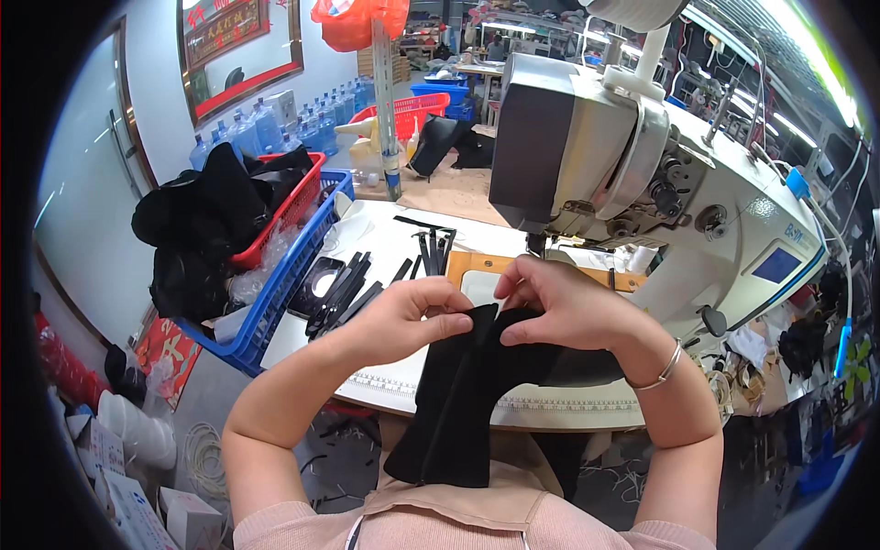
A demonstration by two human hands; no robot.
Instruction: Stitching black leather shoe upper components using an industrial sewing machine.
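A long black fabric piece (449, 403) hangs from my hands over the front edge of the sewing table, its lower end reaching my lap. A seam or fold runs down its length. My left hand (417, 316) pinches its upper left corner between thumb and fingers. Close beside it, my right hand (573, 307) is closed on the upper right part, where another black section spreads to the right under the wrist. Just beyond my fingers is the needle area of a large white sewing machine (600, 156); the fabric is held in front of it, apart from the needle.
Black strips (339, 293) and a phone (318, 280) lie on the white table at left. Beyond them a blue crate (261, 316) and red basket (298, 197) hold black pieces. A ruler strip (577, 404) follows the table's front edge. A clear post (385, 119) stands behind.
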